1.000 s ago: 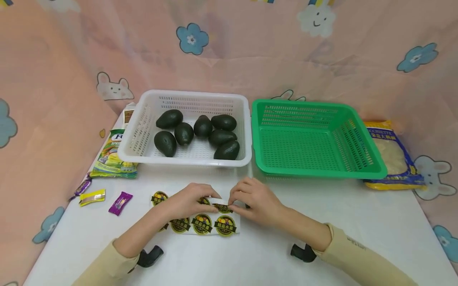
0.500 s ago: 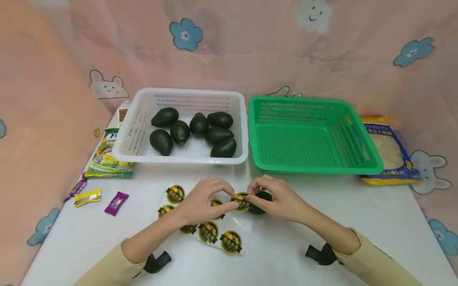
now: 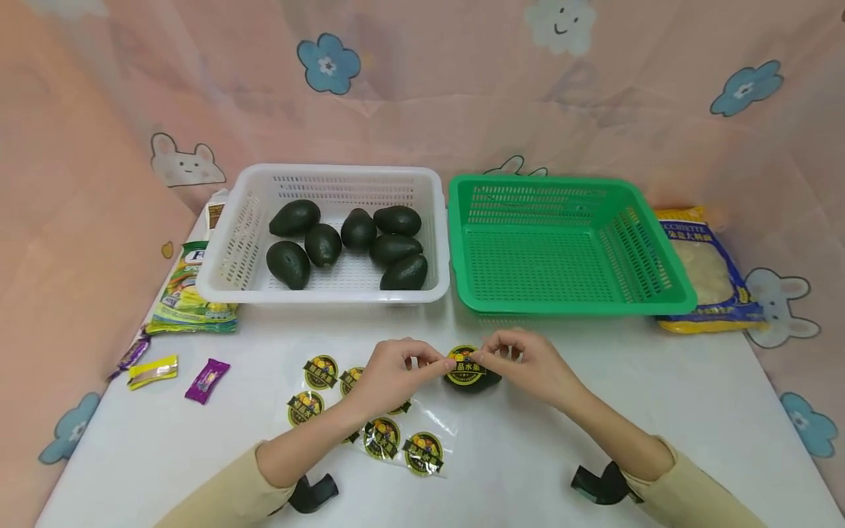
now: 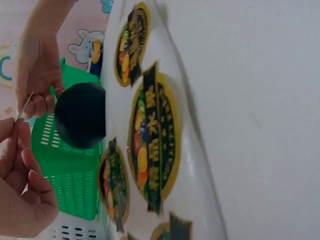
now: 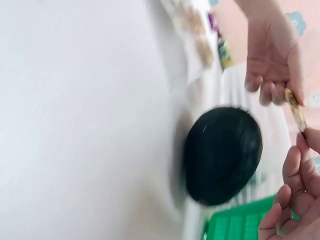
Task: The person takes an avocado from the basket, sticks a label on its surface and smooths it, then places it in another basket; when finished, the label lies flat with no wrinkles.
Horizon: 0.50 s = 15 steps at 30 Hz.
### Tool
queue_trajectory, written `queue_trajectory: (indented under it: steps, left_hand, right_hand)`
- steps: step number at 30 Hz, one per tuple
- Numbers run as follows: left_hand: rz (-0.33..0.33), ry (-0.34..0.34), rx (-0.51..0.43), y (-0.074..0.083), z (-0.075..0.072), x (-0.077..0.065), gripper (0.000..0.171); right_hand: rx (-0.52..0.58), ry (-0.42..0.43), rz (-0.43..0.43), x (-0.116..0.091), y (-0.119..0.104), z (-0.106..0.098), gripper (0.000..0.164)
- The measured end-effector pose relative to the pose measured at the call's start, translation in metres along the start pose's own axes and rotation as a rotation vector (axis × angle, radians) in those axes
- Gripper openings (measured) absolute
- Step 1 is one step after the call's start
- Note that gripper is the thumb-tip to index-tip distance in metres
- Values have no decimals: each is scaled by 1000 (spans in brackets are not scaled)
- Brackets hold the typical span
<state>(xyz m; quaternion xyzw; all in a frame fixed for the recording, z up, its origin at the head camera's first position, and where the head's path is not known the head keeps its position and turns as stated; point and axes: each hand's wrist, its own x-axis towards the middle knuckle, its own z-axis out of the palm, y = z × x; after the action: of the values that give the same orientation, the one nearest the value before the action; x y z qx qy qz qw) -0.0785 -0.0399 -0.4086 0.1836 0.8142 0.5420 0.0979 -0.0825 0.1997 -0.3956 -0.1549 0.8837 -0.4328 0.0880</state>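
A round black-and-gold sticker (image 3: 466, 367) is stretched between both hands, above a dark green avocado (image 3: 487, 382) on the table. My left hand (image 3: 399, 370) pinches its left edge between thumb and forefinger. At the opposite edge, my right hand (image 3: 528, 363) pinches it the same way. The right wrist view has the sticker (image 5: 296, 111) nearly edge-on, with a gap between it and the avocado (image 5: 222, 155). Under my left forearm lies a clear sticker sheet (image 3: 436, 419) bearing several more stickers, partly hidden by the arm.
Behind the hands stand a white basket (image 3: 323, 296) holding several avocados and, to its right, a green basket (image 3: 574, 304). A green snack bag (image 3: 191, 297), a yellow candy (image 3: 153, 372) and a purple candy (image 3: 207, 380) lie left. A blue-yellow bag (image 3: 713, 271) lies far right.
The sticker has come off the sheet and moved right, over the avocado, held by both hands. The sheet has turned askew on the table. The head view has shifted slightly.
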Motion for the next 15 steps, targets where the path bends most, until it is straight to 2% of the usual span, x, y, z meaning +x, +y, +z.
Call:
queue_trajectory:
  steps: [5,10,12,15]
  left_hand:
    - [12,-22,205,-5,11,8,17]
    - [32,-35,364,-7,15,13,25]
    - [81,-15,416,-7,15,14,25]
    - [235,13,495,-8,16,16,14]
  right_hand:
    - [-201,53,-88,-3,13,1,20]
    - [-275,81,-129,-1,21,3,26]
    - [-267,100,-142,-1,23,3,29]
    - [-229,122,-219,1,27,4,25]
